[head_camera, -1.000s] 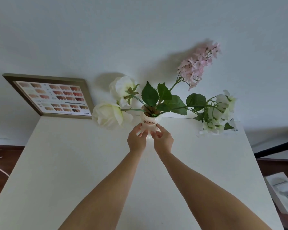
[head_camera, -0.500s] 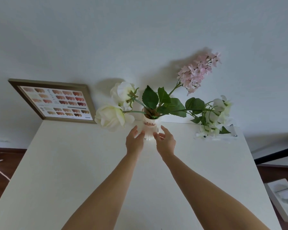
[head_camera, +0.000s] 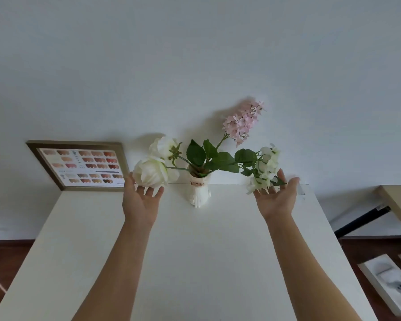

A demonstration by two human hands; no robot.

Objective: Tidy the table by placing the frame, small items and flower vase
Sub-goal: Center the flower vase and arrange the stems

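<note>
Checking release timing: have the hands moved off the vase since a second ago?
Yes. Left hand went left, right hand went right of the vase; both open under the blooms.

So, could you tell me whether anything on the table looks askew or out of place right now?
Nothing is spilled or broken. The cat-faced vase stands upright at the table back edge. Its stems splay wide: the white rose droops over the left hand, the small white blossoms over the right hand. The frame leans on the wall.
</note>
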